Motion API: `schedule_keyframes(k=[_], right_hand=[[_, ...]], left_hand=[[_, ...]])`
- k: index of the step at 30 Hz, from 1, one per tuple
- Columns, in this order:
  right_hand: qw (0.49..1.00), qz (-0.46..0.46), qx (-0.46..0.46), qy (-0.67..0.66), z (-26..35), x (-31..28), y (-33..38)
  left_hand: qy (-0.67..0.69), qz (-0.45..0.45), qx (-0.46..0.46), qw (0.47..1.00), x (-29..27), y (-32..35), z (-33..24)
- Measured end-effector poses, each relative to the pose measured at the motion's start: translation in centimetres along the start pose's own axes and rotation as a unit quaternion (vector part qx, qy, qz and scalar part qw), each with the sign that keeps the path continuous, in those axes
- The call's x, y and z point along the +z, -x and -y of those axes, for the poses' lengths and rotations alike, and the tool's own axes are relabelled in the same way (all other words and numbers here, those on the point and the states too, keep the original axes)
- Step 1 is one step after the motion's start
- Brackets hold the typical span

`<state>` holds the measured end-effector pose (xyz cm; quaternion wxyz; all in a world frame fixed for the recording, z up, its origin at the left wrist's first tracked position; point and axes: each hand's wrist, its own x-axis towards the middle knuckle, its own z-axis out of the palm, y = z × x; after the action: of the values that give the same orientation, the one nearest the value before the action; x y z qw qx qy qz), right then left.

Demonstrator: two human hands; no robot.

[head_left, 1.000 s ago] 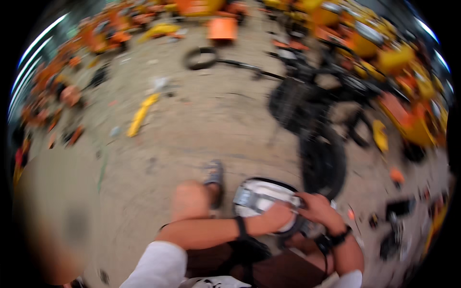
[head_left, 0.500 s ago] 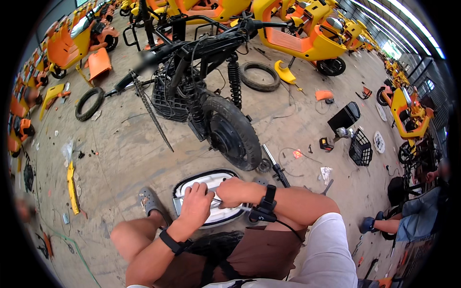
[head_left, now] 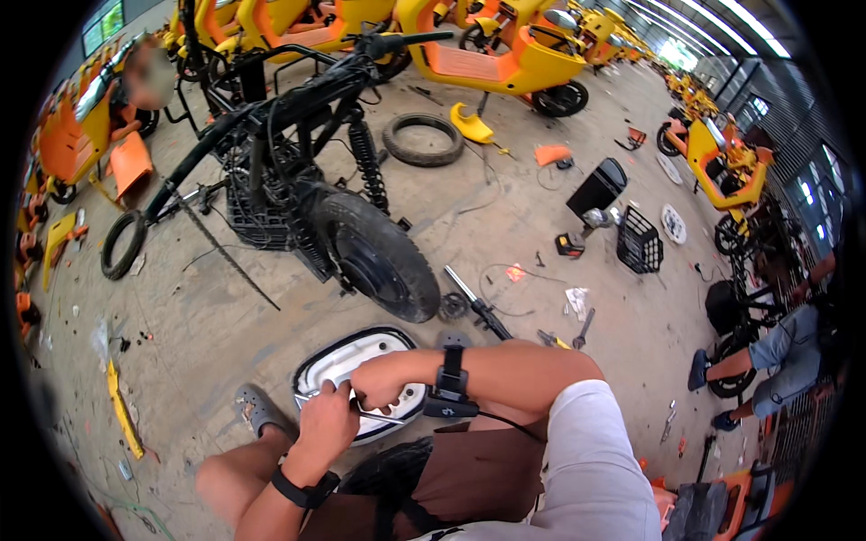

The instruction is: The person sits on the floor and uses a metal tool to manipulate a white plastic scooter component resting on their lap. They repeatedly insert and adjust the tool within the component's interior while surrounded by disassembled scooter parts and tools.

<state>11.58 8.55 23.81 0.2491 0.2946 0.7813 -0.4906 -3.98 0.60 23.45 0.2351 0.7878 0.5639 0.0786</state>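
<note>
Between my feet lies an oval white shell (head_left: 363,344) with a black rim, its hollow side up. Over its left part, my left hand (head_left: 327,418) is closed, fingers bent together. A thin silver metal rod (head_left: 382,417) sticks out beside it toward the right, and what sits on its end is hidden. My right hand (head_left: 382,380) is curled into a closed grip just right of and above the left, inside the shell. My fingers hide whatever it pinches. The two hands almost touch.
A stripped black scooter frame (head_left: 280,135) with its wheel (head_left: 379,257) stands just ahead. Right of it lie a silver-and-black shock absorber (head_left: 476,305), a wrench (head_left: 585,329), a cordless power tool (head_left: 586,230) and a black basket (head_left: 640,242). A person (head_left: 776,347) is at far right.
My view has turned right, so the scene shifts left. Both hands stay over the shell; the left has turned, and the silver rod now slants out below the right hand.
</note>
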Motion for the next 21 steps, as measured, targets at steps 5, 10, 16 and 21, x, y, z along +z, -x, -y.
schedule_keyframes(k=[5, 10, 16, 21], right_hand=[[0.99, -0.08, 0.015, 0.112, -1.1, 0.1, -0.6], [0.958, -0.231, 0.021, 0.171, -2.0, -0.4, 0.3], [0.947, -0.281, 0.032, 0.155, -2.5, -1.3, 0.7], [0.952, -0.286, -0.004, 0.11, -2.0, -1.6, 1.5]], left_hand=[[0.077, -0.044, 0.036, 0.995, 0.4, 0.0, 0.4], [0.09, -0.042, 0.049, 0.994, 1.6, 0.0, -0.2], [0.065, -0.065, 0.097, 0.991, 3.0, -0.2, 0.5], [0.115, 0.0, 0.163, 0.98, 2.8, -0.4, 1.3]])
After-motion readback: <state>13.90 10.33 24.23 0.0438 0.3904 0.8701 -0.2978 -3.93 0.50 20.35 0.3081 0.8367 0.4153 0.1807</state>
